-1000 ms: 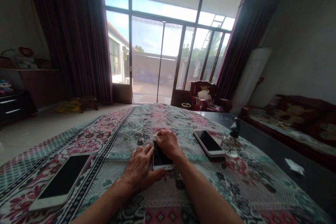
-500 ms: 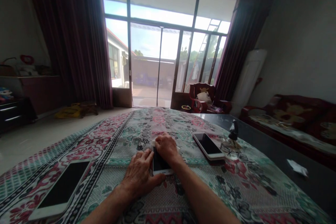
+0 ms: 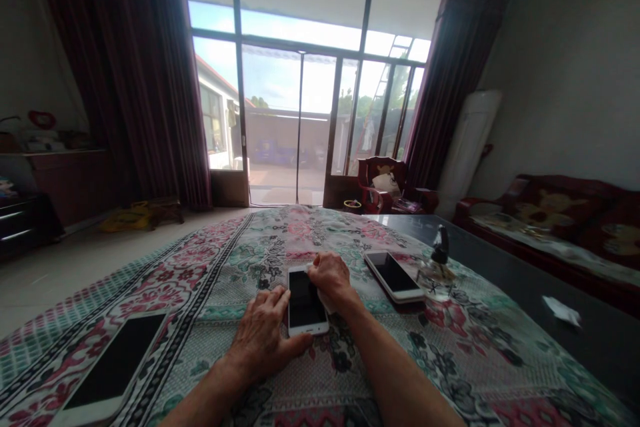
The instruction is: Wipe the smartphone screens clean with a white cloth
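A white smartphone [image 3: 300, 310] with a dark screen lies face up on the patterned tablecloth [image 3: 225, 360]. My left hand [image 3: 263, 323] lies flat and open beside it, fingertips against its left edge and thumb by its bottom edge. Closed fingers of my right hand [image 3: 331, 280] press a white tissue [image 3: 330, 305] at the phone's upper right side; most of the tissue is hidden under the hand. To the right rests another white phone [image 3: 395, 277], beside a clear bottle [image 3: 437, 277] with a black pump top. A larger white phone [image 3: 117, 363] lies at the left.
A crumpled white paper [image 3: 563, 311] lies on the dark tabletop [image 3: 530, 293] beyond the cloth's right edge. Farther back stand a wooden chair [image 3: 383, 183], a red sofa [image 3: 545, 210] and glass doors [image 3: 280, 127]. A yellow item [image 3: 127, 217] is on the floor at left.
My right hand has slid right across the phone with the tissue, uncovering more of the screen. My left hand keeps its place at the phone's edge. The whole view has shifted slightly.
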{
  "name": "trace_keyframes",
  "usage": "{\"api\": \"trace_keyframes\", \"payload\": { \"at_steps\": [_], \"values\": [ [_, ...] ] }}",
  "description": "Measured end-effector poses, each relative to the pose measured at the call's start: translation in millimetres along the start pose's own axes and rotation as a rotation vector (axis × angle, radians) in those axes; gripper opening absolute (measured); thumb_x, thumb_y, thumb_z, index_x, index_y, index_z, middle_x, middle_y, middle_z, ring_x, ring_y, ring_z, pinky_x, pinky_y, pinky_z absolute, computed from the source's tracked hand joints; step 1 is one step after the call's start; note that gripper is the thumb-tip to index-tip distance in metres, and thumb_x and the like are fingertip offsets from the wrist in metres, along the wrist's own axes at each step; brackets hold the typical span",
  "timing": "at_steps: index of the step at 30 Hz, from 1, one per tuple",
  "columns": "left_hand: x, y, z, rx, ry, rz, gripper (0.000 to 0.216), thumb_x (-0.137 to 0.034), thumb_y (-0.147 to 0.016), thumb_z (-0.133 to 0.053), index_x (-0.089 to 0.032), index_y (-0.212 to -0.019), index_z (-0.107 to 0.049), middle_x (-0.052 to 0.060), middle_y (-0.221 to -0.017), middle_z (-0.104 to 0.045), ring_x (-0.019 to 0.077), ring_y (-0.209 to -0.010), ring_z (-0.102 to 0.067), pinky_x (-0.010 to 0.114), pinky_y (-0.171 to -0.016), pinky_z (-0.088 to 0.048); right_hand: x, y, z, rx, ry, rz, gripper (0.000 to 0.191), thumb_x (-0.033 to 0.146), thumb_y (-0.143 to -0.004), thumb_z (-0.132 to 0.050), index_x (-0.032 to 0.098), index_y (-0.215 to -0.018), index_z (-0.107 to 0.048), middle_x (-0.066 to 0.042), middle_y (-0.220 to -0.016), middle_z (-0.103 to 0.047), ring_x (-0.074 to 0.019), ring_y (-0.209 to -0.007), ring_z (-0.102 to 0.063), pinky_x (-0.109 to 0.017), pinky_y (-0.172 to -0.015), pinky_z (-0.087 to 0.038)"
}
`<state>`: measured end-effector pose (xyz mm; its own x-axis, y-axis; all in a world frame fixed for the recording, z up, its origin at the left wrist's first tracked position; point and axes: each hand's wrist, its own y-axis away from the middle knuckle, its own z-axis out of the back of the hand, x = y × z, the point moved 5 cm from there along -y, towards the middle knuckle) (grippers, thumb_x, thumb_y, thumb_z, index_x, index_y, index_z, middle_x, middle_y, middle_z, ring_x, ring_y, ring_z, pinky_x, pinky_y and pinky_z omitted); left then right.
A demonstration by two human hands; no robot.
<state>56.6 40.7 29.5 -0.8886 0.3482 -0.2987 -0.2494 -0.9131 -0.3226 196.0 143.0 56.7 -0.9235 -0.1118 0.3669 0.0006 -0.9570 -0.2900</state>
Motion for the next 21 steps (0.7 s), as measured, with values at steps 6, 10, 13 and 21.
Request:
{"api": "trace_keyframes", "payload": {
  "at_steps": [6,10,13,21],
  "values": [
    [-3,1,3,-0.014,0.014,0.003,0.067,-0.057,-0.070,-0.062,-0.018,-0.124,-0.056,0.010,-0.129,-0.056,0.0321,-0.118,-0.048,0.044,-0.102,-0.037,2,2,3,-0.024,0.003,0.050,0.020,0.030,-0.081,-0.054,0.022,-0.087,-0.071,-0.008,-0.095,-0.071,-0.0197,-0.086,-0.065,-0.026,-0.073,-0.043],
    [-5,1,6,-0.021,0.012,-0.011,0.065,-0.055,-0.071,-0.062,-0.019,-0.124,-0.056,0.009,-0.126,-0.058,0.0313,-0.114,-0.050,0.043,-0.101,-0.037,28,14,-6,0.007,-0.001,0.169,0.019,0.027,-0.080,-0.055,0.022,-0.084,-0.073,-0.008,-0.097,-0.070,-0.0188,-0.087,-0.064,-0.026,-0.075,-0.042],
    [-6,1,6,-0.025,0.019,-0.031,0.070,-0.052,-0.071,-0.063,-0.020,-0.132,-0.049,0.007,-0.132,-0.054,0.0309,-0.115,-0.049,0.043,-0.102,-0.037,45,20,-14,0.041,-0.011,0.250,0.017,0.029,-0.080,-0.057,0.024,-0.081,-0.073,-0.006,-0.097,-0.070,-0.0172,-0.086,-0.064,-0.024,-0.075,-0.042],
    [-2,0,2,0.000,-0.015,0.000,0.069,-0.056,-0.071,-0.061,-0.018,-0.128,-0.053,0.010,-0.133,-0.054,0.0319,-0.120,-0.046,0.042,-0.103,-0.036,22,10,-9,0.015,-0.030,0.169,0.019,0.027,-0.080,-0.056,0.025,-0.089,-0.073,-0.005,-0.095,-0.071,-0.0177,-0.088,-0.064,-0.024,-0.076,-0.042]
  ]
}}
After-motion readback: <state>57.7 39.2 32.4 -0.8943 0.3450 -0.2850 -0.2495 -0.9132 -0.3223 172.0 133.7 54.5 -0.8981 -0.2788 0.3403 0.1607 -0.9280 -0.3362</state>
